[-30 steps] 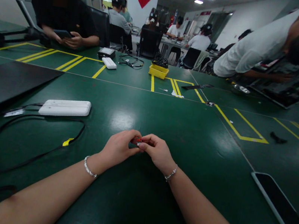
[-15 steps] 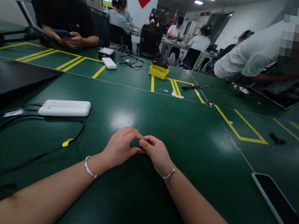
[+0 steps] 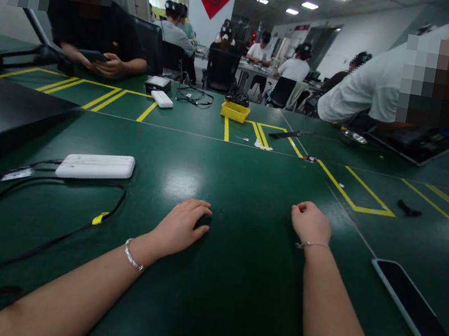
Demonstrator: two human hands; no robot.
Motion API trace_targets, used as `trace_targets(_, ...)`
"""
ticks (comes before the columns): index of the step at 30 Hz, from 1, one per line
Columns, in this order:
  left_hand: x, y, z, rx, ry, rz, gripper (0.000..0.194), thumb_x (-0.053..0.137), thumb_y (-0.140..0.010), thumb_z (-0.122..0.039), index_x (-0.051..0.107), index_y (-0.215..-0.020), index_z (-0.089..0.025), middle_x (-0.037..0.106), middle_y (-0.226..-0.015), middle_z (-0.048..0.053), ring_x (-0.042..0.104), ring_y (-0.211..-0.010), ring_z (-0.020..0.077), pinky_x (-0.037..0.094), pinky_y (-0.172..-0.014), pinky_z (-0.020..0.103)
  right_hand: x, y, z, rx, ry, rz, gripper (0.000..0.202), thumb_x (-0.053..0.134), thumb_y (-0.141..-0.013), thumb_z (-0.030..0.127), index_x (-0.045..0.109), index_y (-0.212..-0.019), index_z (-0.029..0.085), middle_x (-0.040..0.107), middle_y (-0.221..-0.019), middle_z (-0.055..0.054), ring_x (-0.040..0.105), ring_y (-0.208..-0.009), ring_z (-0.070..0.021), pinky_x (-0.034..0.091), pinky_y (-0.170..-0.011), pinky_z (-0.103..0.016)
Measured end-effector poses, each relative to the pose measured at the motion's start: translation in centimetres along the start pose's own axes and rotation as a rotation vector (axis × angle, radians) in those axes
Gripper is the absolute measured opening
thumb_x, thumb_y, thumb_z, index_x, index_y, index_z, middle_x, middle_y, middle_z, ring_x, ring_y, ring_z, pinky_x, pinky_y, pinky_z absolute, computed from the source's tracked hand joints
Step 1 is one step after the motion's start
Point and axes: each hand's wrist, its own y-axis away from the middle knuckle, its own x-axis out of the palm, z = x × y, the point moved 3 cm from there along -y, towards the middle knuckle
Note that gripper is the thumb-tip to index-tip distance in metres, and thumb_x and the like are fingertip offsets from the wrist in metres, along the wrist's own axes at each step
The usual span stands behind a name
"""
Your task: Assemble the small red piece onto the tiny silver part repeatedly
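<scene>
My left hand [image 3: 182, 226] rests low over the green tabletop [image 3: 231, 260], its thumb and fingers apart with nothing between them. Well to its right, my right hand [image 3: 312, 224] is closed, the fingertips pinched together and pointing left. Whatever it may hold is too small or hidden to make out. Nearest to the left hand is a white power bank [image 3: 97, 166] with a black cable [image 3: 69, 231] plugged into it. A phone [image 3: 415, 309] with a pale case lies to the right of my right forearm.
A yellow tray [image 3: 235, 112] holding dark cables stands farther back, near a smaller white power bank [image 3: 162, 99]. A dark panel [image 3: 7, 111] juts in at left. Across the table, one person [image 3: 109, 62] holds a phone; another [image 3: 372, 95] leans over an open device [image 3: 424, 145].
My hands, earlier together at the fingertips, have parted. The right hand has moved to the right, closed; the left stays nearly in place, fingers apart. The view has shifted slightly.
</scene>
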Motion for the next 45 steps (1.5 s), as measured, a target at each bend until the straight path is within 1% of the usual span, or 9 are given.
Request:
trace_targets(4,0.1,-0.1,0.1,0.011,-0.015,0.046,0.023,0.050,-0.077,-0.028,0.053,-0.098,-0.020,0.052,-0.112,0.005,0.045,-0.106,0.0190,0.035,-0.091,0.037,1.0,-1.6,-2.8,0.081,0.057,0.043,0.029,0.041,-0.074,0.037,0.061,-0.084,0.018,0.060,-0.080,-0.010,0.055,-0.076,-0.0246,0.039,-0.059,-0.032)
trace_targets(12,-0.2,0.0,-0.2,0.021,-0.012,0.058,0.024,0.049,-0.077,-0.028,0.052,-0.100,-0.020,0.051,-0.114,0.004,0.043,-0.107,0.0195,0.034,-0.091,0.037,1.5,-1.8,-3.5,0.027,0.047,-0.153,0.036,0.039,-0.075,0.033,0.060,-0.093,0.011,0.054,-0.097,-0.018,0.048,-0.094,-0.0284,0.038,-0.075,-0.040)
trace_targets(17,-0.1,0.0,-0.2,0.024,-0.009,0.060,0.024,0.049,-0.077,-0.028,0.052,-0.100,-0.021,0.051,-0.113,0.005,0.044,-0.107,0.0197,0.034,-0.091,0.038,0.1,2.2,3.4,-0.397,-0.151,-0.269,0.028,0.042,-0.076,0.026,0.057,-0.093,0.011,0.054,-0.101,-0.014,0.044,-0.101,-0.0237,0.033,-0.087,-0.039)
trace_targets(22,0.1,-0.1,-0.3,0.026,-0.014,0.039,0.024,0.052,-0.075,-0.024,0.052,-0.099,-0.019,0.052,-0.112,0.006,0.045,-0.105,0.0204,0.035,-0.091,0.038,1.6,10.3,11.9,-1.015,-0.296,-0.019,0.023,0.045,-0.075,0.019,0.056,-0.095,0.016,0.054,-0.103,-0.008,0.043,-0.102,-0.0183,0.031,-0.093,-0.033)
trace_targets(25,0.0,-0.1,-0.3,0.025,-0.013,0.034,0.025,0.052,-0.074,-0.022,0.053,-0.099,-0.019,0.053,-0.109,0.006,0.046,-0.103,0.0199,0.035,-0.090,0.037,2.6,12.1,13.2,-1.147,-0.301,0.127,0.026,0.046,-0.075,0.019,0.054,-0.099,0.018,0.053,-0.103,-0.006,0.045,-0.098,-0.0169,0.035,-0.090,-0.031)
trace_targets(28,-0.1,-0.1,-0.2,0.028,0.004,0.048,0.021,0.051,-0.075,-0.023,0.054,-0.096,-0.020,0.053,-0.110,0.004,0.046,-0.104,0.0191,0.035,-0.090,0.036,2.3,9.5,11.3,-0.982,-0.189,0.104,0.027,0.045,-0.076,0.023,0.054,-0.101,0.019,0.053,-0.102,-0.007,0.046,-0.097,-0.0186,0.037,-0.087,-0.032)
trace_targets(35,0.0,-0.1,-0.1,0.018,0.009,0.072,0.021,0.050,-0.077,-0.025,0.053,-0.097,-0.021,0.052,-0.112,0.003,0.045,-0.106,0.0187,0.034,-0.090,0.037,-0.1,0.4,0.3,-0.022,0.178,-0.083,0.043,0.046,-0.074,0.035,0.049,-0.107,0.006,0.050,-0.102,-0.020,0.048,-0.096,-0.0294,0.039,-0.077,-0.038)
trace_targets(38,0.0,-0.1,-0.1,0.021,0.013,0.070,0.021,0.050,-0.077,-0.025,0.053,-0.098,-0.021,0.052,-0.112,0.003,0.044,-0.106,0.0186,0.034,-0.091,0.037,0.1,-0.6,-1.6,0.088,0.164,0.005,0.038,0.044,-0.076,0.034,0.051,-0.103,0.008,0.054,-0.098,-0.018,0.051,-0.092,-0.0276,0.041,-0.074,-0.036)
trace_targets(45,-0.3,0.0,-0.3,0.020,0.009,0.074,0.022,0.050,-0.077,-0.025,0.053,-0.098,-0.021,0.052,-0.112,0.003,0.044,-0.106,0.0182,0.034,-0.091,0.036,0.2,-0.6,-1.3,0.080,0.162,0.074,0.030,0.039,-0.077,0.026,0.059,-0.096,0.015,0.057,-0.094,-0.014,0.055,-0.085,-0.0250,0.042,-0.066,-0.034)
